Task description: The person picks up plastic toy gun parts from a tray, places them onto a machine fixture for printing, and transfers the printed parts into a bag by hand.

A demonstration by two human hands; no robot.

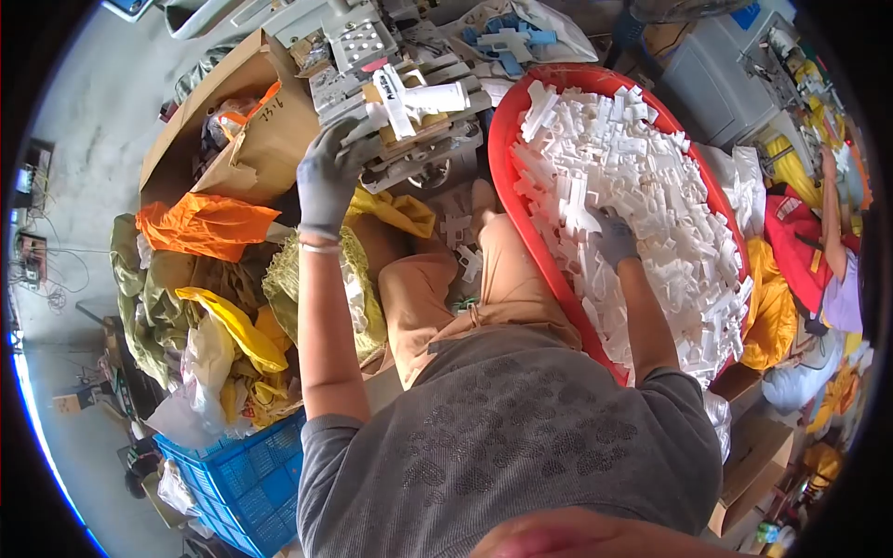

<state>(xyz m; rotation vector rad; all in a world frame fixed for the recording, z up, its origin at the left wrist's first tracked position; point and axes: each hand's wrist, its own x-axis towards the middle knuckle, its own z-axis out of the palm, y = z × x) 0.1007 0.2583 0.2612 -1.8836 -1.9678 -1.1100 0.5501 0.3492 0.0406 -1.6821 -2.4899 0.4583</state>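
Note:
My left hand [326,181], in a grey glove, is raised at the front edge of a metal fixture [419,163]. Its fingers are closed around something small and pale that I cannot make out. Just right of them, a white gun-shaped plastic piece [398,100] lies on the fixture beside a white cylinder [437,99]. My right hand [614,237], also gloved, is over a red tub [507,167] heaped with white plastic pieces [642,177]. Its fingers are closed on one white piece [577,206] at the left of the heap.
Left are an open cardboard box [279,144], an orange bag [205,228], yellow and green bags, and a blue crate [237,484]. Blue and white pieces [507,42] lie in a bag behind the tub. Another person's arm [831,214] shows at far right.

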